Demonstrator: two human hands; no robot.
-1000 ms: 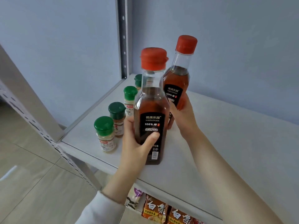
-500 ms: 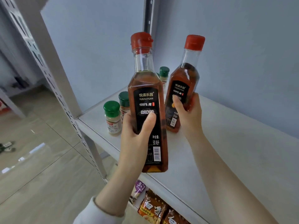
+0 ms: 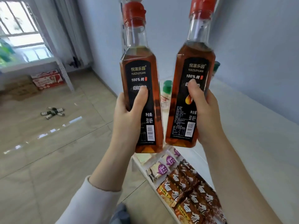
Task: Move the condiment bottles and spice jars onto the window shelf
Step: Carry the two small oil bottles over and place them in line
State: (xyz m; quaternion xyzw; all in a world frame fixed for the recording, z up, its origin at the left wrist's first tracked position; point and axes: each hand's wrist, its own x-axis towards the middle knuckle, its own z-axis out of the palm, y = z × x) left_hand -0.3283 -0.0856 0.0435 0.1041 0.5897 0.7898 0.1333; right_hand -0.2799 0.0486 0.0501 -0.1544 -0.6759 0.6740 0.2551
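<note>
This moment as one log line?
left hand: grips left bottle | right hand: grips right bottle | both near upright, in air | green-capped jar: on shelf

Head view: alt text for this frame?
Two red-capped bottles of amber liquid held up: left bottle in the left-hand grip, right bottle in the right-hand grip. Behind them a white shelf with a green-capped spice jar; snack packets below.

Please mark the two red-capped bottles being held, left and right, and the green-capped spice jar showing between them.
Left bottle [image 3: 140,75]: head view, on its black label.
Right bottle [image 3: 196,68]: head view, on its black label.
Green-capped spice jar [image 3: 167,85]: head view, on its green cap.
</note>
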